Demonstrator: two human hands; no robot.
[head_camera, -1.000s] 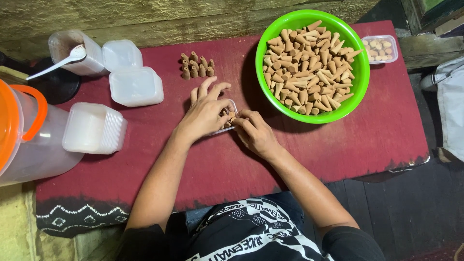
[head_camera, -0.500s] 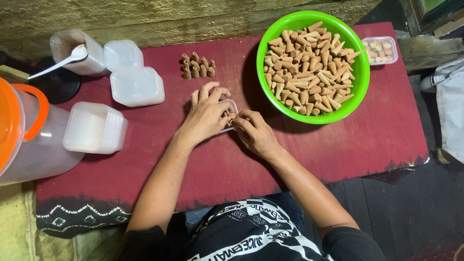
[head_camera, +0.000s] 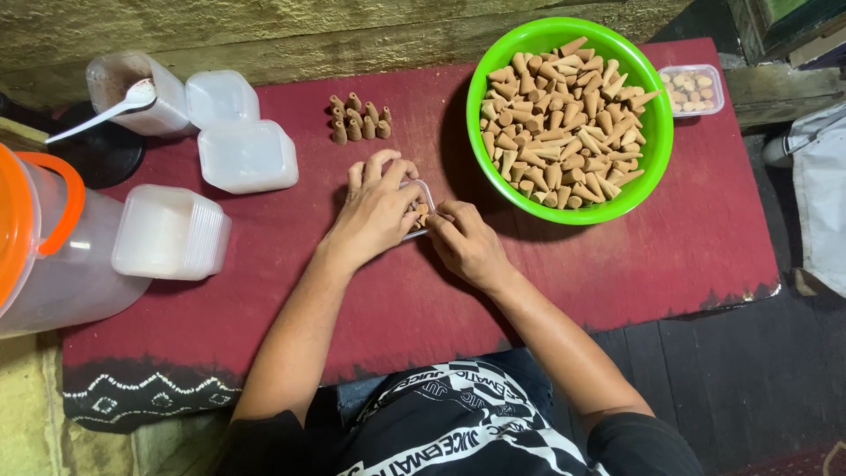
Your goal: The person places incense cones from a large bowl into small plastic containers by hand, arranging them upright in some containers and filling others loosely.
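Note:
My left hand (head_camera: 374,211) lies over a small clear plastic box (head_camera: 424,194) on the dark red cloth (head_camera: 291,291) and holds it steady, hiding most of it. Brown cone-shaped pieces (head_camera: 420,211) show inside the box. My right hand (head_camera: 465,244) sits at the box's right edge with its fingertips pinched at the cones; whether it grips one I cannot make out. Just beyond the hands stands a bright green bowl (head_camera: 654,141) full of the same brown cones (head_camera: 564,119).
A small group of upright cones (head_camera: 359,118) stands on the cloth beyond my left hand. White plastic lids and boxes (head_camera: 247,155), (head_camera: 167,232) lie at left, with a tub and white spoon (head_camera: 132,97), an orange-lidded jug (head_camera: 44,238), and a filled clear box (head_camera: 693,89) far right.
Both hands stay on the small box; the fingers shift only slightly. Nothing else has moved.

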